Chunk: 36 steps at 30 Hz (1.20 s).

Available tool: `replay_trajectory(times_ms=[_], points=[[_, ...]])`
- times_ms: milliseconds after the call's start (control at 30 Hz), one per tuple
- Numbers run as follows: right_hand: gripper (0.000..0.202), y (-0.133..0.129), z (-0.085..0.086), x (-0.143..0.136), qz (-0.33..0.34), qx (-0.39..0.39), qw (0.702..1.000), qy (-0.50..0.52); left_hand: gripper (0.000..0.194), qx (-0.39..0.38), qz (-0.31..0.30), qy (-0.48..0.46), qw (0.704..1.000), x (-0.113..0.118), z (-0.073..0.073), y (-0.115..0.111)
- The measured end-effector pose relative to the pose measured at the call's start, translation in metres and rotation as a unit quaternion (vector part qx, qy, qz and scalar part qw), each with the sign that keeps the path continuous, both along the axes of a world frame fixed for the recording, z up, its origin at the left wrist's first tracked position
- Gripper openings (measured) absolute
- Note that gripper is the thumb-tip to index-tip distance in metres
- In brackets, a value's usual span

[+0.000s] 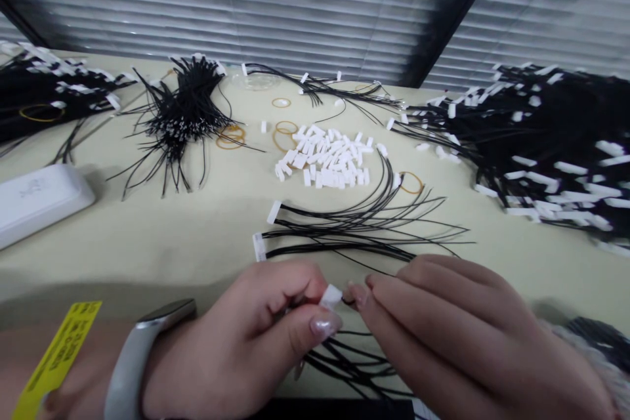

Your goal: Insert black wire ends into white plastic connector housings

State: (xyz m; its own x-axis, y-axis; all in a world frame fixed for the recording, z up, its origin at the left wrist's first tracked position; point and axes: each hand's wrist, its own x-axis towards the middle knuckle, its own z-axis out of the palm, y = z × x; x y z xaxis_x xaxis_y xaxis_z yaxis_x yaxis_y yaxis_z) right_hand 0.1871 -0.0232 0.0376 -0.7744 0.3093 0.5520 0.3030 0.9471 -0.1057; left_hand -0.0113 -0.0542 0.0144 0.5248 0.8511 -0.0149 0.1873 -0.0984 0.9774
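My left hand [256,335] pinches a small white plastic connector [331,295] between thumb and fingers, low in the middle of the view. My right hand [457,328] meets it from the right, fingertips closed on a thin black wire [350,302] at the connector's end. More black wires [344,361] trail below both hands. Just beyond the hands lie finished black wire sets with white connectors [344,223]. A heap of loose white connectors [327,157] sits farther back on the pale table [187,230].
A bundle of bare black wires [180,115] lies at the back left, and big piles of connectored wires lie at the far left [44,92] and right [546,138]. Rubber bands [231,136] are scattered about. A white case [37,200] rests at the left edge.
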Motion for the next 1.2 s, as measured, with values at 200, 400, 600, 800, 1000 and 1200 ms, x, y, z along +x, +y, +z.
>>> replay_trajectory(times_ms=[200,400,600,800,1000,1200], points=[[0.032,0.0,0.01,-0.001,0.025,0.01,0.994,-0.102,0.031,-0.035,-0.02,-0.022,0.999,0.001,0.0,0.001],[0.014,0.007,0.001,0.002,0.017,-0.167,0.986,-0.013,0.028,-0.002,-0.02,-0.026,0.999,0.002,0.001,0.002],[0.009,0.014,-0.006,-0.005,0.043,-0.356,0.931,0.069,0.025,0.032,-0.027,-0.011,0.999,0.0,0.001,0.003],[0.008,0.016,-0.009,-0.01,0.004,-0.459,0.884,0.083,0.027,0.0,-0.032,-0.003,0.999,0.002,0.001,0.003],[0.008,0.017,-0.01,-0.013,0.003,-0.5,0.86,0.1,0.026,0.008,-0.063,-0.012,0.998,0.002,0.0,0.004],[0.005,0.019,-0.01,-0.01,0.045,-0.468,0.877,0.104,0.023,0.039,-0.074,-0.012,0.996,0.002,0.002,0.005]])
